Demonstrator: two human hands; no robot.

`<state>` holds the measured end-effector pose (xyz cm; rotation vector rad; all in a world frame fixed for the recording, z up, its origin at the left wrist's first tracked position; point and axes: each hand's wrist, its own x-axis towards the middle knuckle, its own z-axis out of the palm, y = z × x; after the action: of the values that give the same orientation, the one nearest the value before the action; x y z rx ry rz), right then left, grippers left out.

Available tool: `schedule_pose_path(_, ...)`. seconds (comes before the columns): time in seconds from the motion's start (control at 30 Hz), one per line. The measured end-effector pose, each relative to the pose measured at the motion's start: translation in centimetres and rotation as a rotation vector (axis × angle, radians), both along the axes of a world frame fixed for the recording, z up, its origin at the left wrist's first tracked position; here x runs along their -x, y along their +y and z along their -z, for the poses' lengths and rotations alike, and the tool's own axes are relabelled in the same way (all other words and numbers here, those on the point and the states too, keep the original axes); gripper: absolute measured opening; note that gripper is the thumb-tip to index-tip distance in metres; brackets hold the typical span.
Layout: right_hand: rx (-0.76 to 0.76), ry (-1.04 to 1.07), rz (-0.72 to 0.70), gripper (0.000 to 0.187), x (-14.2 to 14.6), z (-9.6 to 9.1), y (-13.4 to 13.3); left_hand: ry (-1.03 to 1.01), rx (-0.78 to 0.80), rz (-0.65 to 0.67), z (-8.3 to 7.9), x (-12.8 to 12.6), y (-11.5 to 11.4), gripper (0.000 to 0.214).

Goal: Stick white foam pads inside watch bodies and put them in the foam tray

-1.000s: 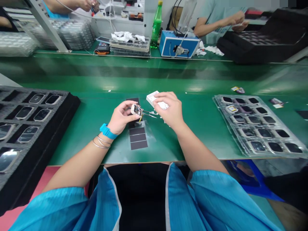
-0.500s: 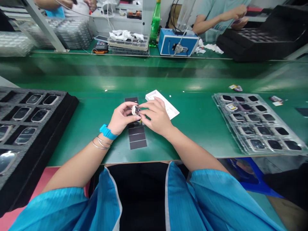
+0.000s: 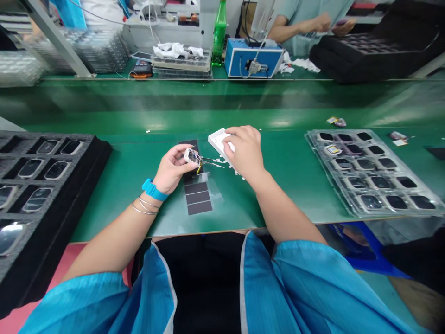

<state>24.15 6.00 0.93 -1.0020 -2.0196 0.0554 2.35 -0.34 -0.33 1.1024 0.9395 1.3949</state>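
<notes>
Right hand [image 3: 245, 150] moved onto tray [image 3: 216, 138], grip unclear; left hand [image 3: 170, 169] pinches open watch casing [image 3: 192, 157].

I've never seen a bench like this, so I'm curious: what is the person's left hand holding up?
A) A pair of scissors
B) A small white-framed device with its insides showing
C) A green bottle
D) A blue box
B: the left hand grips the small white-framed device by its edges, with its open, component-filled side in view.

Right fingers [image 3: 232, 144] have loads of swing room along the bench [image 3: 285, 185] before hitting the clear plastic tray [image 3: 314, 146]; left fingers [image 3: 181, 152] run into the black foam tray [image 3: 78, 204] further out. Metal tweezers [image 3: 212, 162] poke across the gap, right off the watch case [image 3: 192, 157].
</notes>
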Motion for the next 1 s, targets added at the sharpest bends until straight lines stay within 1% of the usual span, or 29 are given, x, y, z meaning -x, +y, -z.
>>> schedule_pose_path(0.1,0.055,0.023,0.096,0.018,-1.0,0.5,1.0,-0.047,0.028,0.034,0.1,0.1,0.0,0.062)
schedule_pose_path(0.17,0.132,0.048,0.074,0.021,-0.7,0.6,0.9,-0.076,0.042,0.045,0.1,0.1,0.0,0.060)
schedule_pose_path(0.2,0.197,0.077,0.025,0.024,-0.2,0.7,0.6,-0.087,0.046,0.048,0.0,0.1,0.0,0.058)
schedule_pose_path(0.27,0.394,0.173,-0.150,0.035,1.1,0.8,-0.4,-0.101,0.051,0.054,-0.2,0.0,-0.1,0.055)
schedule_pose_path(0.37,0.788,0.346,-0.496,0.053,3.1,0.8,-2.1,-0.110,0.064,0.055,-0.3,0.1,-0.2,0.055)
schedule_pose_path(0.4,0.920,0.397,-0.588,0.057,3.5,0.8,-2.6,-0.109,0.067,0.054,-0.3,0.1,-0.2,0.055)
schedule_pose_path(0.43,1.043,0.443,-0.651,0.059,3.9,0.7,-3.0,-0.107,0.070,0.054,-0.2,0.2,-0.2,0.055)
schedule_pose_path(0.47,1.153,0.487,-0.680,0.059,4.0,0.6,-3.3,-0.105,0.071,0.056,-0.2,0.2,-0.2,0.055)
schedule_pose_path(0.53,1.318,0.544,-0.662,0.047,4.1,0.4,-3.6,-0.107,0.073,0.066,-0.1,0.4,-0.2,0.055)
schedule_pose_path(0.6,1.388,0.560,-0.596,0.032,3.8,0.2,-3.4,-0.123,0.087,0.078,-0.1,0.5,-0.2,0.054)
schedule_pose_path(0.63,1.378,0.566,-0.562,0.027,3.7,0.2,-3.2,-0.136,0.100,0.083,-0.2,0.5,-0.1,0.052)
schedule_pose_path(0.67,1.334,0.580,-0.526,0.024,3.5,0.2,-2.9,-0.152,0.117,0.088,-0.3,0.5,-0.2,0.051)
schedule_pose_path(0.7,1.253,0.607,-0.486,0.024,3.4,0.2,-2.7,-0.169,0.137,0.094,-0.4,0.5,-0.2,0.049)
schedule_pose_path(0.8,0.902,0.699,-0.389,0.032,3.2,0.4,-2.2,-0.218,0.203,0.116,-0.9,0.2,-0.4,0.042)
schedule_pose_path(0.87,0.703,0.720,-0.389,0.036,3.3,0.4,-2.2,-0.235,0.242,0.142,-1.2,0.1,-0.5,0.039)
schedule_pose_path(0.9,0.635,0.716,-0.404,0.035,3.3,0.4,-2.4,-0.241,0.255,0.160,-1.3,0.0,-0.6,0.038)
schedule_pose_path(1.0,0.497,0.673,-0.439,0.029,3.6,0.2,-3.1,-0.254,0.265,0.227,-1.4,-0.1,-0.8,0.039)
